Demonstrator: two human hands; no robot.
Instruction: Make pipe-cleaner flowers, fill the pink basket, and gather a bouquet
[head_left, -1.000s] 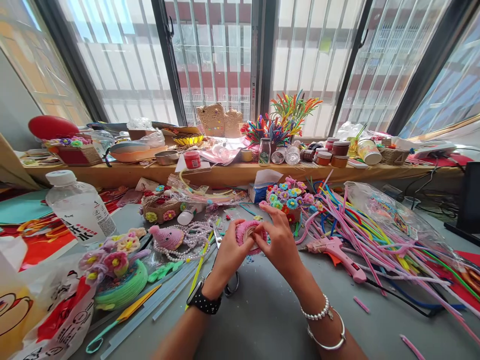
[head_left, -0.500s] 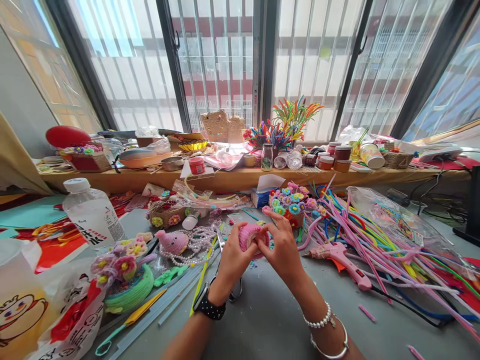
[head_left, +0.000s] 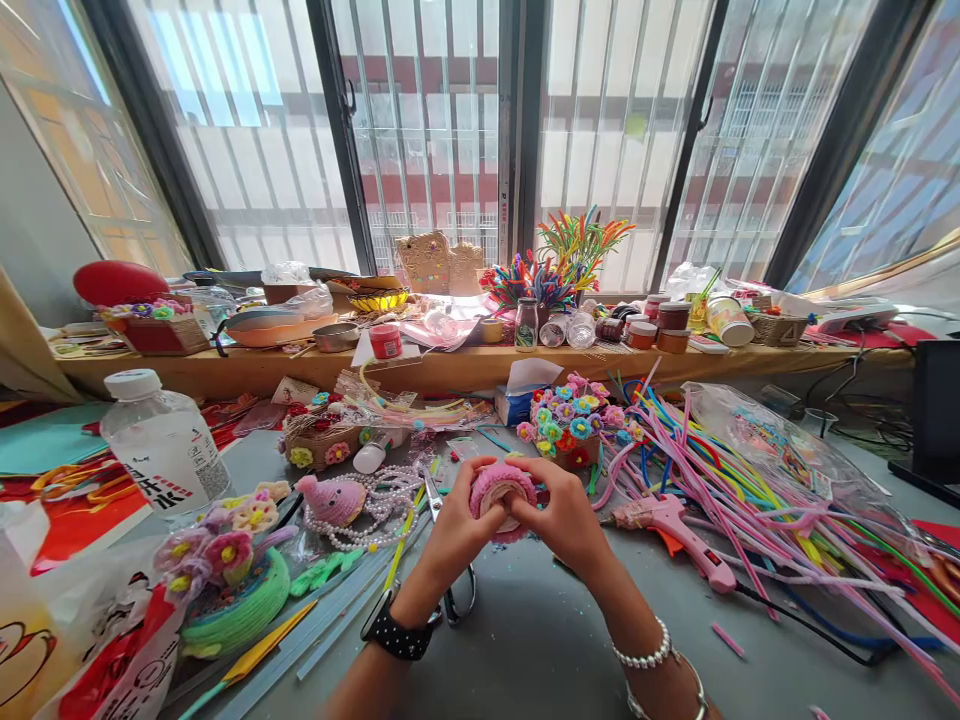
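Note:
Between my hands is a round pink craft piece (head_left: 486, 483), wound with fuzzy or yarn-like strands, its pale hollow inside turned towards me. My left hand (head_left: 459, 520) wraps its left side, and my right hand (head_left: 568, 512) wraps its right side. Both thumbs press at the pale opening, and my fingers curl over the far rim. Scissors (head_left: 460, 600) lie on the table beside and partly under my left wrist. To the left, a pink pointed figure (head_left: 334, 500) with small eyes rests among white bead strings (head_left: 390, 505).
A pink glue gun (head_left: 679, 535) lies at right, near piled pipe cleaners (head_left: 739, 500). A flower basket (head_left: 577, 455) stands behind my hands. Clear glue sticks (head_left: 337, 605), a green flower pot (head_left: 240, 605) and a water bottle (head_left: 166, 450) occupy the left. Jars line the ledge (head_left: 450, 370).
My right hand has come down from raised, spread fingers to wrap the pink piece. The piece has turned, so its pale opening faces me more. The view has shifted slightly.

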